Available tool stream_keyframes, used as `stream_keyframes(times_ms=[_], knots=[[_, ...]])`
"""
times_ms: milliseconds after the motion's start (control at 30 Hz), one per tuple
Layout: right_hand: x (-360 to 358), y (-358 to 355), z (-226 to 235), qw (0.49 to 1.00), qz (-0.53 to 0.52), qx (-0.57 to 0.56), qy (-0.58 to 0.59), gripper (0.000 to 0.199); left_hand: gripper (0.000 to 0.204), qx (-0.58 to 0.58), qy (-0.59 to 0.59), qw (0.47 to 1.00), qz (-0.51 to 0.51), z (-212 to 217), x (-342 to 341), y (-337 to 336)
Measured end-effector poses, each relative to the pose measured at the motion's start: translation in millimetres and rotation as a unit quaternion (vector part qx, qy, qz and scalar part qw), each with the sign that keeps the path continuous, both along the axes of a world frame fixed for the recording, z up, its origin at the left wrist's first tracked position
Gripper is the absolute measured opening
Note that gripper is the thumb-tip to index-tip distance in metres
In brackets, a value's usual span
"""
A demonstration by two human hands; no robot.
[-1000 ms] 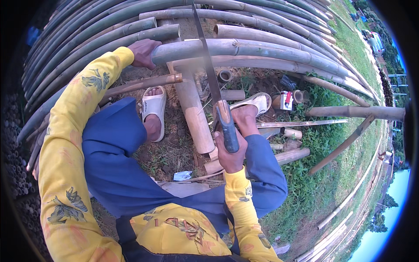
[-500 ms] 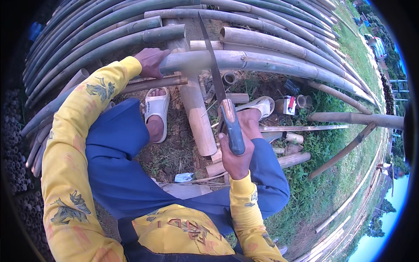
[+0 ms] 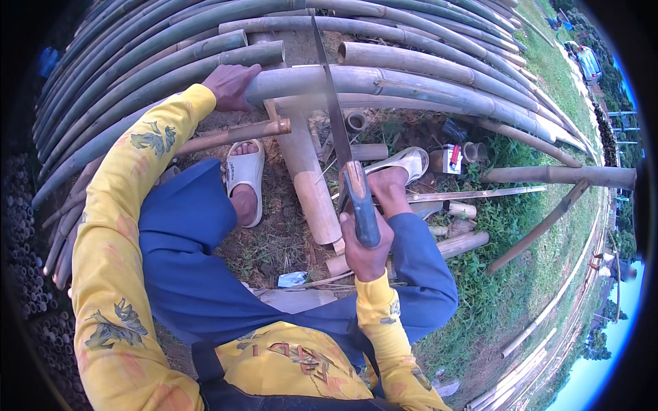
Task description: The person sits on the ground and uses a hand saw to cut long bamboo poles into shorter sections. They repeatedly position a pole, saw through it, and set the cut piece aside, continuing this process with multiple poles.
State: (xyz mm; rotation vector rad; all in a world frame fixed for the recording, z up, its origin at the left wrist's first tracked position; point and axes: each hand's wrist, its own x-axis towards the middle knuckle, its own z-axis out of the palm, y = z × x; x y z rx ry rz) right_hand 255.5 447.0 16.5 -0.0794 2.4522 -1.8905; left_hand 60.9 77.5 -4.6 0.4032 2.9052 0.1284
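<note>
My left hand (image 3: 232,87) is closed at the cut end of a thick grey-green bamboo pole (image 3: 404,83), which runs off to the right in front of me. My right hand (image 3: 368,250) is wrapped round the dark handle of a handsaw (image 3: 340,130). Its long blade points away from me and crosses over the pole, a short way right of my left hand. Whether the teeth touch the bamboo I cannot tell. Below the pole lies a short, thick bamboo piece (image 3: 317,209), between my sandalled feet.
Rows of long bamboo poles (image 3: 157,41) fill the far side. A thinner pole (image 3: 236,135) juts in beside my left foot. Bamboo offcuts (image 3: 460,245) and a small white-and-red box (image 3: 452,159) lie near my right foot. A propped horizontal pole (image 3: 558,177) stands at the right over grass.
The pole's left end has shifted slightly away from me and left, together with my left hand. The saw and my right hand have moved a little left.
</note>
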Motion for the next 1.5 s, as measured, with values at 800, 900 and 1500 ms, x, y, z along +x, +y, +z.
stream_keyframes(times_ms=[800,900,1500], knots=[[-38.7,-24.6,-52.9,0.997,-0.002,0.010,0.081,0.012,0.059,0.077,0.031,0.996,-0.025,-23.3,5.2,-0.7],[-71.9,-30.3,-60.2,0.997,0.003,-0.014,0.077,0.014,0.060,0.029,0.041,0.999,-0.017,-19.7,-4.3,10.6],[26.2,8.2,-37.7,0.997,-0.029,0.036,0.063,0.015,0.065,0.028,0.107,0.994,-0.014,-4.3,-14.3,-15.2]])
